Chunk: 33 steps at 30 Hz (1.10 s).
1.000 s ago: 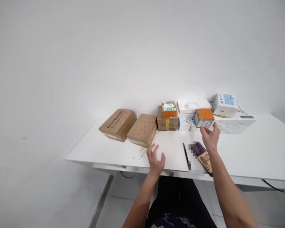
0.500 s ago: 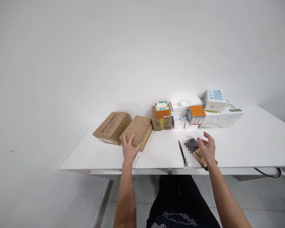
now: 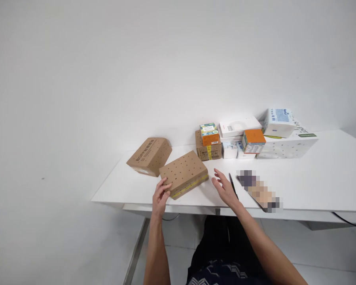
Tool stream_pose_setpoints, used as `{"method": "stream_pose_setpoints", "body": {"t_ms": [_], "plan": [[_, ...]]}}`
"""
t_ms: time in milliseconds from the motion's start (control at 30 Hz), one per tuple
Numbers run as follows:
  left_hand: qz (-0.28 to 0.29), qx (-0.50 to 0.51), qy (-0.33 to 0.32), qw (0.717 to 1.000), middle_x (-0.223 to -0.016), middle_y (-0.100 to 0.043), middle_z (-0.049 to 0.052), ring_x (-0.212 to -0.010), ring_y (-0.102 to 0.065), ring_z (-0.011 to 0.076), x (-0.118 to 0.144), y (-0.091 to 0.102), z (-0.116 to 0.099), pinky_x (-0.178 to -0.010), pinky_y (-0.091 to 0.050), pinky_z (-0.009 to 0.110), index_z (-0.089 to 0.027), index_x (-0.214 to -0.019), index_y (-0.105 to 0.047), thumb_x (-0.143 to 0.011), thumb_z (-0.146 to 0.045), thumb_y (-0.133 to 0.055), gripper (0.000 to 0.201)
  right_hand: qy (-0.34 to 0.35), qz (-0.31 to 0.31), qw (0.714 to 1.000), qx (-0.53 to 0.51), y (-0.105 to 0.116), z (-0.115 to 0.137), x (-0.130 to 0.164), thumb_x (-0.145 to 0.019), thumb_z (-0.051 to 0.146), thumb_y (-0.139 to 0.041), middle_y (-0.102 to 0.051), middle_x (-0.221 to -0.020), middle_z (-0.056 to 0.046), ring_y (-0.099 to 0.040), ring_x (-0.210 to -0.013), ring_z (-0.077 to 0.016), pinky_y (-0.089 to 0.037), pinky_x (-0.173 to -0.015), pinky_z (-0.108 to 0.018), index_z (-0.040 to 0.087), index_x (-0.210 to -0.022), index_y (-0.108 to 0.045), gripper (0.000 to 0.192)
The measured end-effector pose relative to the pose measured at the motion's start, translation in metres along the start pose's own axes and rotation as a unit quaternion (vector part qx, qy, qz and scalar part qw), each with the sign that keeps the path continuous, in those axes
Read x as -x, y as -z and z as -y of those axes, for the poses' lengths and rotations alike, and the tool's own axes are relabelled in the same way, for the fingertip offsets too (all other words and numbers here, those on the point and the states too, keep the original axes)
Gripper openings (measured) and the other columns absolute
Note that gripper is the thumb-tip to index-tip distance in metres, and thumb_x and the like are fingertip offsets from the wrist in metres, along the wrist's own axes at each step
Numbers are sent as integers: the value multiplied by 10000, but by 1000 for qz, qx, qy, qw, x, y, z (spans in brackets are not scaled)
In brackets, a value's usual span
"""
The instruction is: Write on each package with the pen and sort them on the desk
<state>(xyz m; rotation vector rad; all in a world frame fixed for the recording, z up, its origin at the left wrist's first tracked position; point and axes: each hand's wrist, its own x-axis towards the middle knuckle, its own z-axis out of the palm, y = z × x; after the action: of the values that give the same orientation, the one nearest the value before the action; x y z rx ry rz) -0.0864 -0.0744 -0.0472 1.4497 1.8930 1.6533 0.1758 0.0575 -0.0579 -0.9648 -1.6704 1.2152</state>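
Note:
A brown cardboard box (image 3: 185, 170) with dark dots and yellow tape along its front side sits near the table's front, turned at an angle. My left hand (image 3: 160, 194) grips its near left corner, fingers over the top edge and thumb against the front side. To the right of the box, my right hand (image 3: 224, 189) is open, fingers apart and holding nothing. A black pen (image 3: 233, 185) lies beside that hand, partly hidden by it. Further right is a phone-shaped object (image 3: 259, 192), blurred by pixelation.
Behind on the left stands another cardboard box (image 3: 151, 155). Along the wall are a small taped carton (image 3: 209, 153), two orange boxes (image 3: 210, 140), flat white boxes (image 3: 240, 126), a tissue pack (image 3: 279, 122) and a large white box (image 3: 287, 148). The table's front edge (image 3: 184, 206) is close to me.
My left hand has turned the dotted box, swinging its long taped side toward me. My right hand has moved left from above the phone-shaped object to beside the box, its fingers opening.

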Motion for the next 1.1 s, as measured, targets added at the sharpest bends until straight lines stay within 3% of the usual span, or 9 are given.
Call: {"method": "stream_pose_setpoints", "body": {"t_ms": [100,233,333,433,533,633,733,900,1100], "plan": [[-23,6,4,1000,-1189,-613,111,-1149,-550,271,3,-19,-13,-981,-441,441,-195,-779,-706,-817,-394,-584,237,7,-16,1000,-4,1,-1,14,-892,497,-451,-540,-1296,-134,-542,-1147,-239,-446,-947,-423,205,-1332,-465,527],[2,17,19,1000,-1131,-640,110,-1102,-579,261,8,-48,-28,-957,-453,418,-190,-709,-664,-818,-405,-602,249,-8,-106,994,37,21,-3,40,-889,499,-450,-595,-1039,-104,-571,-936,-218,-474,-839,-390,169,-1231,-540,484],[9,69,46,997,-1289,-558,114,-1180,-544,253,12,-69,-32,-984,-446,394,-216,-1083,-636,-803,-430,-625,352,-40,-138,988,62,38,0,54,-885,507,-448,-590,-914,-70,-554,-841,-209,-476,-768,-368,169,-1164,-578,457],[-19,132,158,978,-1388,-481,137,-1188,-548,258,13,-81,-32,-971,-465,385,-216,-1324,-470,-772,-481,-647,638,-68,-131,987,64,47,4,59,-875,519,-462,-598,-913,-74,-557,-819,-208,-482,-733,-355,160,-1154,-587,472],[7,169,237,957,-1314,-564,136,-1195,-545,272,12,-82,-33,-1009,-442,395,-168,-1251,-560,-770,-507,-640,594,-78,-117,988,67,49,9,57,-877,521,-460,-604,-1047,-104,-574,-875,-216,-492,-743,-352,170,-1189,-586,487],[57,207,234,948,-1269,-610,108,-1210,-536,267,12,-75,-36,-1035,-423,395,-169,-1218,-602,-787,-492,-629,539,-76,-108,988,76,50,11,54,-881,511,-463,-591,-1110,-111,-584,-884,-213,-504,-750,-351,189,-1218,-584,482],[60,224,215,949,-1281,-605,101,-1219,-529,270,14,-70,-36,-1030,-427,398,-183,-1256,-579,-775,-468,-650,564,-42,-105,991,67,50,11,51,-887,472,-473,-576,-1183,-114,-585,-961,-222,-512,-772,-353,212,-1255,-559,459],[19,258,176,950,-1314,-578,106,-1247,-505,271,18,-74,-20,-1049,-402,406,-190,-1246,-579,-702,-361,-716,586,33,-111,993,30,50,-1,47,-884,356,-491,-565,-1287,-94,-543,-1140,-232,-468,-930,-406,245,-1257,-536,391],[-66,217,217,949,-1108,-687,96,-1047,-622,250,26,-83,0,-971,-446,414,-168,-1034,-668,-612,-284,-694,438,-2,-120,992,42,48,-19,54,-832,261,-466,-625,-1193,-98,-569,-1101,-243,-477,-909,-440,214,-1143,-586,337]]}}
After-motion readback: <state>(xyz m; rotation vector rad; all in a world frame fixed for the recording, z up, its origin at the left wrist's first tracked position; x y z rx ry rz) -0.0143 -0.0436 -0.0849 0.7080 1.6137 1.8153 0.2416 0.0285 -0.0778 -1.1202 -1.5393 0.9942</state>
